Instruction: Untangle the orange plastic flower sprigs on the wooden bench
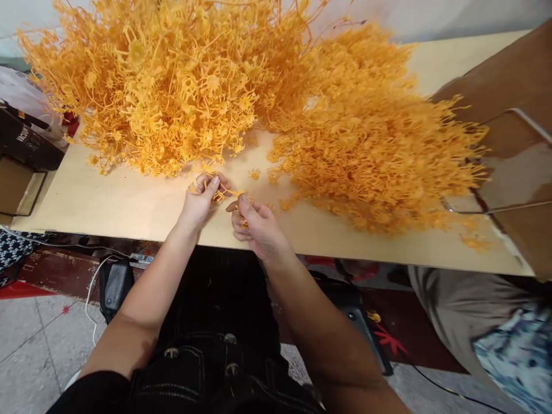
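Note:
In the head view, my left hand [208,188] pinches a thin orange plastic stem with small flower pieces [219,196]. Just to its right, my right hand [254,221] is closed on the other end of that stem, thumb on top. The stem spans the short gap between both hands, over the table's front part. Behind my left hand rises a tall heap of orange plastic flower sprigs [185,98]. A second, lower heap [366,144] spreads to the right. One small loose piece [254,173] lies between the heaps.
The pale table [107,198] ends close to my body. A brown cardboard box [509,115] stands at the right end, with a metal wire beside it. At the left are a black vacuum box [28,138] and a carton. Another person's legs [466,316] show at the lower right.

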Motion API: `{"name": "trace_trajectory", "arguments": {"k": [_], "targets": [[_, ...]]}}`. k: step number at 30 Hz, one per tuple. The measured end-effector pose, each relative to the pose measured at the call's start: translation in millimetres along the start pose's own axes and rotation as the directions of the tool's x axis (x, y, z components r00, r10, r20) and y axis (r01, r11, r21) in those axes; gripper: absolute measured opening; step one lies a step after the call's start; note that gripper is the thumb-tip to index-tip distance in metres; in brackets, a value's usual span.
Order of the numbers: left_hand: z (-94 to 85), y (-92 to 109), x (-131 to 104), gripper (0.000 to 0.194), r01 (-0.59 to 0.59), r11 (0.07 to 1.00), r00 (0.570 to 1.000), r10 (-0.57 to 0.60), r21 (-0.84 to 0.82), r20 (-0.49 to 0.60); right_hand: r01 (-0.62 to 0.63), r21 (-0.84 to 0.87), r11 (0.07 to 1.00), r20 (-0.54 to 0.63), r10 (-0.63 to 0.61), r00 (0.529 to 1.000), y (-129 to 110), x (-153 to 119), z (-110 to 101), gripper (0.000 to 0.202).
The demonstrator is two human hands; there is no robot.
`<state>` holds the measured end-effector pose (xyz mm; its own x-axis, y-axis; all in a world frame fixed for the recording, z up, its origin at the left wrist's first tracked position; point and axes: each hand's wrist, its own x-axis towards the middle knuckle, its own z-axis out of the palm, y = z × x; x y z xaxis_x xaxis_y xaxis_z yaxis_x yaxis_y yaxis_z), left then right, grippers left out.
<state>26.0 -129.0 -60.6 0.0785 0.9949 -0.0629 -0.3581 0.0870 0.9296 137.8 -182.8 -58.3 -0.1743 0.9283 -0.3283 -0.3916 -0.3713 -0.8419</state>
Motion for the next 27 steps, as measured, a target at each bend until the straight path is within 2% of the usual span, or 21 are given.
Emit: {"name": "trace_trajectory", "arguments": {"k": [3,6,9,11,13,14,15,16,17,19,21,23,27], "targets": [[-0.8,0.8,-1.2,0.014,0.023,0.998,0.999,-0.025,-0.053,-0.040,0.123,0.009,0.992,-0.070,-0.122,0.990,7.8,2.1,1.7,0.047],[-1.0,0.0,-2.0,0.015,0.052,0.990,0.994,-0.064,-0.131,-0.093,0.187,-0.123,0.975,0.044,-0.183,0.982,19.6,-6.1,4.1,0.045],[-1.6,-1.7,2.3,0.014,0.065,0.983,0.988,-0.088,-0.169,-0.130,0.276,-0.318,0.907,0.165,-0.233,0.958,26.3,-27.0,10.9,0.043],[-3.7,-2.0,8.6,0.015,0.044,0.973,0.968,-0.097,-0.228,-0.230,0.383,-0.445,0.809,0.319,-0.256,0.913,24.3,-45.1,17.2,0.039],[-6.8,-1.5,14.5,0.016,0.011,0.954,0.942,-0.111,-0.300,-0.317,0.524,-0.529,0.668,0.530,-0.222,0.818,18.4,-60.2,22.2,0.033],[-8.4,-1.2,16.0,0.015,0.015,0.946,0.942,-0.122,-0.323,-0.313,0.572,-0.541,0.617,0.600,-0.194,0.776,14.8,-64.4,23.0,0.029],[-9.9,-0.9,16.0,0.014,0.039,0.941,0.954,-0.135,-0.336,-0.266,0.582,-0.545,0.603,0.614,-0.185,0.767,11.2,-65.5,21.9,0.025],[-11.1,-0.8,14.7,0.012,0.077,0.936,0.970,-0.150,-0.343,-0.193,0.552,-0.542,0.633,0.570,-0.205,0.795,7.9,-63.2,19.0,0.022],[-12.1,-0.5,12.2,0.010,0.122,0.930,0.980,-0.169,-0.348,-0.108,0.490,-0.520,0.699,0.477,-0.239,0.846,4.8,-57.8,14.4,0.020],[-13.3,0.4,5.6,0.008,0.219,0.906,0.975,-0.218,-0.363,0.046,0.332,-0.408,0.850,0.217,-0.263,0.940,0.3,-40.8,2.4,0.022],[-13.7,2.3,0.0,0.007,0.280,0.882,0.960,-0.251,-0.380,0.126,0.217,-0.289,0.933,0.023,-0.220,0.975,-1.9,-22.6,-8.4,0.029],[-13.4,4.4,-2.7,0.007,0.306,0.872,0.952,-0.268,-0.382,0.150,0.156,-0.248,0.956,-0.046,-0.173,0.984,-1.7,-9.9,-13.4,0.034],[-11.5,4.6,-2.0,0.006,0.316,0.890,0.949,-0.302,-0.330,0.095,0.104,-0.226,0.969,-0.027,-0.113,0.993,0.0,-2.8,-6.4,0.040]]}}
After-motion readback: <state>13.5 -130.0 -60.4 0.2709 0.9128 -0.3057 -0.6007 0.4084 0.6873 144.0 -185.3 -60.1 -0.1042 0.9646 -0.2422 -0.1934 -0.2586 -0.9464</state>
